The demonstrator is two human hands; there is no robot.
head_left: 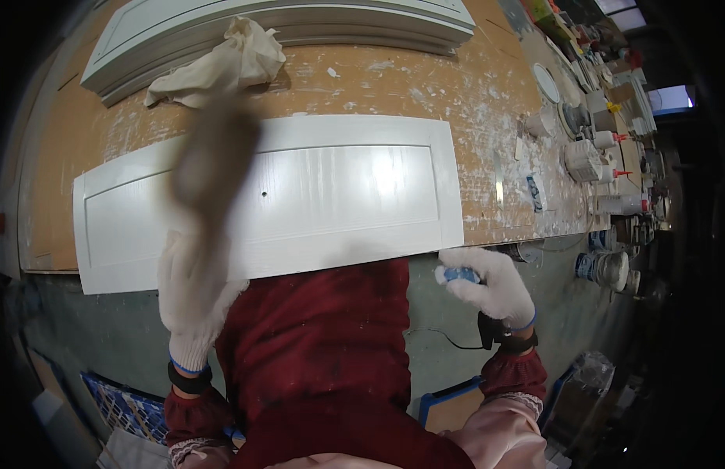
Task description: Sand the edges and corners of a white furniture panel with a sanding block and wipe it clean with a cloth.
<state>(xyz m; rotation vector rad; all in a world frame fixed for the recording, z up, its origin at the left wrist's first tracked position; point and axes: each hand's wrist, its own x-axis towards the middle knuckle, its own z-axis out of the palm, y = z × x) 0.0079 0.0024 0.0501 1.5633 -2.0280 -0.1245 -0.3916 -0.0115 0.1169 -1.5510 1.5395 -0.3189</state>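
A long white panel (339, 195) with a recessed centre and a small dark hole lies on the worktable along its near edge. At the panel's near left edge is my left hand (186, 293), in a white knit glove. Its fingers look closed on a blurred brown tool with a broad head (218, 152), raised toward the camera; motion hides its exact kind. My right hand (495, 289), gloved too, is closed around a small blue-and-white object (460, 274) by the panel's near right corner. Most of that object is hidden in the fingers.
More white panels (300, 23) are stacked at the table's far side, with a crumpled cream cloth (249, 59) against them. Paint-specked board (487, 156) covers the table. Tubs, glue bottles (608, 172) and tools crowd the right end. Paint buckets (608, 270) stand below it.
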